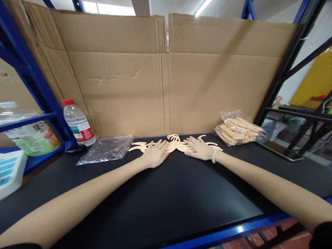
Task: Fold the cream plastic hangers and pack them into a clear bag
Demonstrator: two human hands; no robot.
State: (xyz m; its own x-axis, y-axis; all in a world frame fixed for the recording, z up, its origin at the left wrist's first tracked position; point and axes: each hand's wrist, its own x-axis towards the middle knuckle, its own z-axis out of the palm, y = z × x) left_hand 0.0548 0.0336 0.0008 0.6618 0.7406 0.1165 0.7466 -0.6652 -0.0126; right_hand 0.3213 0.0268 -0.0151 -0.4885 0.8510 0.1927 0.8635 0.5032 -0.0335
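Note:
Several pale, curved, flat strips (172, 147) lie on the black tabletop, fanned to both sides of a curled middle part; I cannot tell their exact kind. My left hand (155, 154) rests flat over the left part of them, fingers stretched out. Over the right part lies my right hand (199, 148), palm down with fingers extended, a pale beaded bracelet (214, 155) at its wrist. Strip ends show past both hands, while the portions under the palms are hidden.
A clear plastic bag (106, 149) lies at left, near a red-capped bottle (79, 124) and a small black object (76, 149). Bagged pale strips (237, 130) and a phone (281, 151) are at right. Cardboard (116, 86) walls the back; blue frame posts (33, 72) flank the table.

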